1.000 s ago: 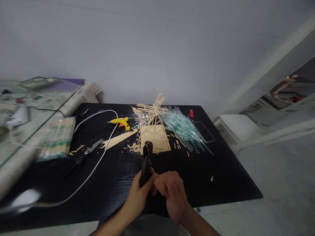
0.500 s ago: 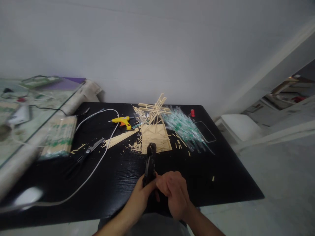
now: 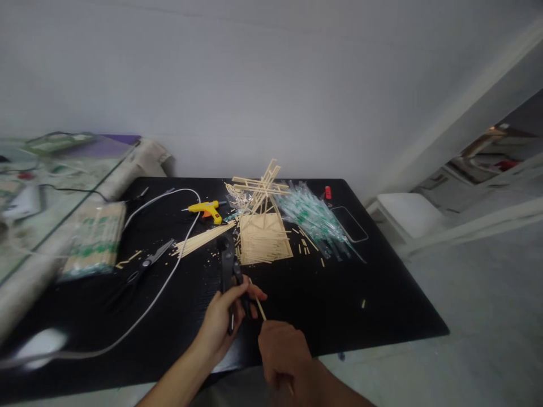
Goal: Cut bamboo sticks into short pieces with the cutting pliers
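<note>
My left hand (image 3: 224, 319) is closed round the handles of black cutting pliers (image 3: 228, 265), whose jaws point up and away from me. My right hand (image 3: 282, 353) is closed on a thin wooden stick (image 3: 257, 301) that slants up toward the pliers. Both hands hover over the near part of a black table (image 3: 382, 294). Beyond them stands a small wooden stick model (image 3: 261, 220) with a flat slatted base and a crossed frame on top.
A yellow glue gun (image 3: 206, 209) and its white cable (image 3: 165, 277) lie left of the model, with loose sticks (image 3: 203, 240) and black scissors (image 3: 146, 265). Clear green-printed wrappers (image 3: 314, 217) and a phone (image 3: 350, 223) lie to the right. A glass shelf (image 3: 51, 186) stands at left.
My hands have drawn apart: the left moved left with the pliers, the right dropped toward me, and the stick now shows between them.
</note>
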{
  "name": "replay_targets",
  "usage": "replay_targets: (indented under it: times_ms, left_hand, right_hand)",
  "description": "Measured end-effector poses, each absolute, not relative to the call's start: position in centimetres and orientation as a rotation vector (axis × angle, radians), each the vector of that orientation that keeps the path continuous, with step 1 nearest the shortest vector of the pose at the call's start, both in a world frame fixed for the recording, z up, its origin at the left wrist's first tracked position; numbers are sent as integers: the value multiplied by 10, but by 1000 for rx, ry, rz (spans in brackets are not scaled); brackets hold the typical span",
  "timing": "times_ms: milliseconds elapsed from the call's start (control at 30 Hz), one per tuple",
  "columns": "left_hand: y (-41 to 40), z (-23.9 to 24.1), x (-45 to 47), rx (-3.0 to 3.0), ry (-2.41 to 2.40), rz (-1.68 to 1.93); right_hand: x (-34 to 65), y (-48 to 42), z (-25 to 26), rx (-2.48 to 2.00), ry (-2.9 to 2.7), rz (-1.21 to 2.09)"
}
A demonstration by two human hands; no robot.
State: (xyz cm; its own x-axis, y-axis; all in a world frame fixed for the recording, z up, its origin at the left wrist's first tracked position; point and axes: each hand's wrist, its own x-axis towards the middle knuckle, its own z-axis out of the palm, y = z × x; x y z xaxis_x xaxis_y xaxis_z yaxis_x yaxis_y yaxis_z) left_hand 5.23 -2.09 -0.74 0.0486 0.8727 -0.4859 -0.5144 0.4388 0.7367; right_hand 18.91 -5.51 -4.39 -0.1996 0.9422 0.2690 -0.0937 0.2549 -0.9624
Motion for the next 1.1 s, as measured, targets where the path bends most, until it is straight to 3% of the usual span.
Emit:
replay_targets:
  times_ms: [167,300,467,800,1100]
  left_hand:
    - [-11,6,37,384,1026,1236]
    - [-17,8,34,357,936,1263]
    - [-25,6,36,309,775,1221]
    - [-28,8,44,381,685,1230]
    - [-5,5,18,917,965,1025]
  right_hand:
    - [213,-49,-10,-492,-2034,1183]
    - [214,-47,-10,-704,-2251,925]
    - [202,-48,-28,-1080,-2027,1039]
    - [181,-38,-25,-880,-1117,1705]
    - [205,-13,-7,-1122,-1375,1678]
